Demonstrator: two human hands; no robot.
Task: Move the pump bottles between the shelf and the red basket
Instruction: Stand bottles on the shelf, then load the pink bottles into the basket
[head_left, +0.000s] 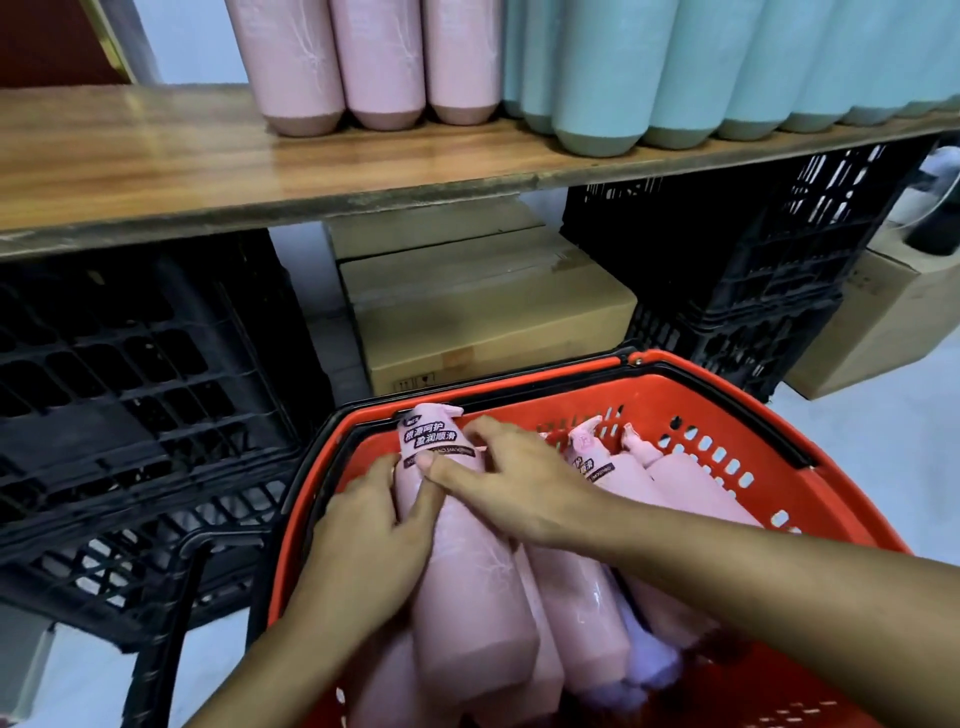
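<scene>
The pink pump bottle lies on top of the other pink bottles in the red basket, its pump end towards the far rim. The left hand curls round its left flank, and the right hand clasps the labelled neck with bent fingers and thumb. It looks ready for lifting to the wooden shelf. Best raise it level, clear of the basket rim, then stand it in the bare space left of the shelved pink bottles.
</scene>
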